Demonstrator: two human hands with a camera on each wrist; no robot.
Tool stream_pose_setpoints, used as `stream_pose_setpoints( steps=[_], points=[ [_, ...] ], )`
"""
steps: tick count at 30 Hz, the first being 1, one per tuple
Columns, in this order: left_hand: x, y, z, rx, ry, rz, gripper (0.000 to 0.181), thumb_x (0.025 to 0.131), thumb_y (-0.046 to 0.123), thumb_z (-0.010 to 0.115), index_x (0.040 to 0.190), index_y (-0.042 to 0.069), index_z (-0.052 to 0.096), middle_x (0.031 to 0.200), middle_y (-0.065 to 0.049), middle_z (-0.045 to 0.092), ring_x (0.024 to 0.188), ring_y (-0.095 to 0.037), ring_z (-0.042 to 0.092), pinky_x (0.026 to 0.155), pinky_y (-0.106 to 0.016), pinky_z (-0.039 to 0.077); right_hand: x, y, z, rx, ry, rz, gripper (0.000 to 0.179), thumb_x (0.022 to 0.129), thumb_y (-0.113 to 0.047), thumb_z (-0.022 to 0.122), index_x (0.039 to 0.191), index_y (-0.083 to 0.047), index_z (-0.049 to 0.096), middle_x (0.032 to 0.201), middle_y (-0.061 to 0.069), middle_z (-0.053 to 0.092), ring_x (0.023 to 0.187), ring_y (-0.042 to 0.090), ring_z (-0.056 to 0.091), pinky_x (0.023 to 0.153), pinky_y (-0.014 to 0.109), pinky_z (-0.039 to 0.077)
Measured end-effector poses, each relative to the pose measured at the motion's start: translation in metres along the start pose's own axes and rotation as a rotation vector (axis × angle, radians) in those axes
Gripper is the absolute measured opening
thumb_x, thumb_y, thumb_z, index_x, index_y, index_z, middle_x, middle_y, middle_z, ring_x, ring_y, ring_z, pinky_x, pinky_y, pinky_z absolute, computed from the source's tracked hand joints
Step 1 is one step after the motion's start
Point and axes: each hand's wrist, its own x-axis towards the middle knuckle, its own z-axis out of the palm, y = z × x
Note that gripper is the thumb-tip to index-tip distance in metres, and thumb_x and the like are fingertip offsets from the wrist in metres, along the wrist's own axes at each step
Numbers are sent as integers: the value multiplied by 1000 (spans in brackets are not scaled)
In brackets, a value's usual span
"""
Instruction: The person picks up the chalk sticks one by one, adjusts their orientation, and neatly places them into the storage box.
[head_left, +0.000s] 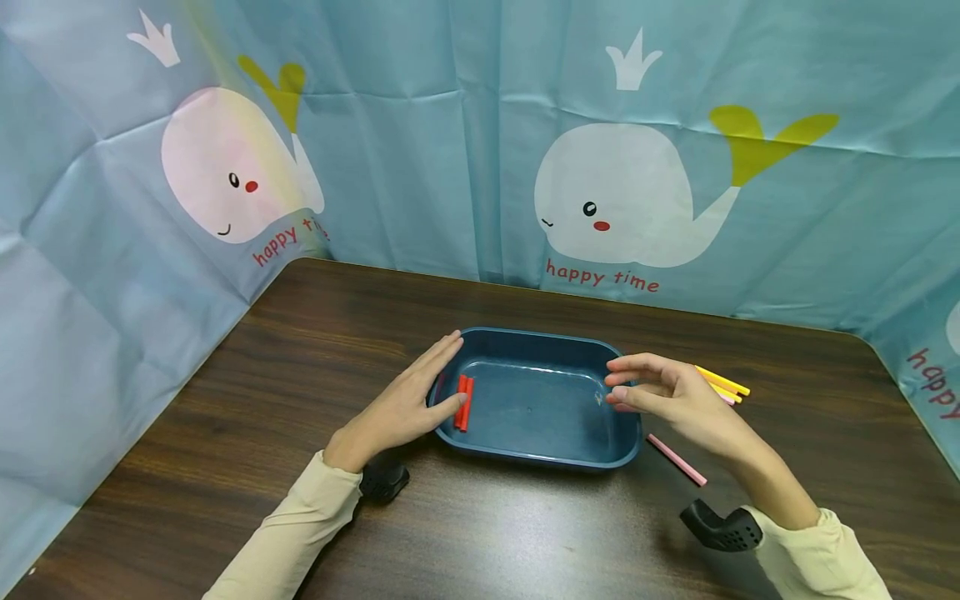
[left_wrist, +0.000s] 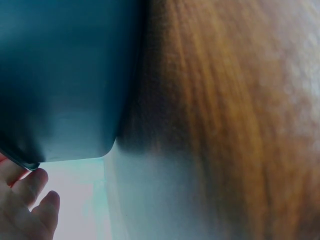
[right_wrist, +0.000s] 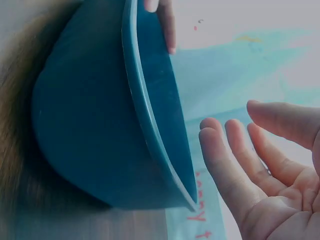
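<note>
A dark blue rectangular basin (head_left: 532, 417) stands upright on the table. Two thin red sticks (head_left: 464, 404) lie side by side inside it at the left end. Over its left rim lies my left hand (head_left: 405, 404), fingers extended, the thumb reaching above the red sticks; in the left wrist view its fingertips (left_wrist: 37, 182) are close to the rim. By the right rim hovers my right hand (head_left: 686, 404), fingers loosely bent with nothing in them. A gap between that hand (right_wrist: 270, 175) and the basin rim (right_wrist: 145, 115) shows in the right wrist view.
Several yellow and orange sticks (head_left: 731, 383) lie right of the basin, partly behind the right hand. One pink stick (head_left: 677, 460) rests nearer on the dark wooden table (head_left: 487, 533). A blue whale-print curtain (head_left: 420, 167) hangs behind the table and along its left side.
</note>
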Motion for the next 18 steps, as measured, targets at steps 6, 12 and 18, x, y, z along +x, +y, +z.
stream_pose_setpoints(
  steps=[6, 12, 18],
  points=[
    [0, 0, 0, -1, -1, 0, 76, 98, 35, 60, 160, 15, 21, 167, 8, 11, 156, -18, 12, 123, -52, 22, -10, 4, -9, -15, 17, -6, 46, 100, -18, 59, 136, 7, 49, 126, 28, 63, 102, 18, 73, 87, 24, 58],
    [0, 0, 0, -5, -1, 4, 76, 98, 34, 61, 159, 13, 21, 168, 7, 10, 156, -18, 12, 123, -53, 22, -18, 8, -16, -41, 36, 6, 44, 100, -19, 60, 135, 6, 50, 124, 25, 65, 101, 16, 74, 87, 22, 57],
    [0, 0, 0, -3, 1, 3, 76, 98, 34, 60, 159, 14, 21, 167, 8, 11, 156, -18, 12, 123, -53, 22, -25, 14, -22, -54, 38, -7, 42, 100, -16, 58, 134, 7, 50, 119, 16, 69, 100, 13, 73, 87, 23, 58]
  ],
)
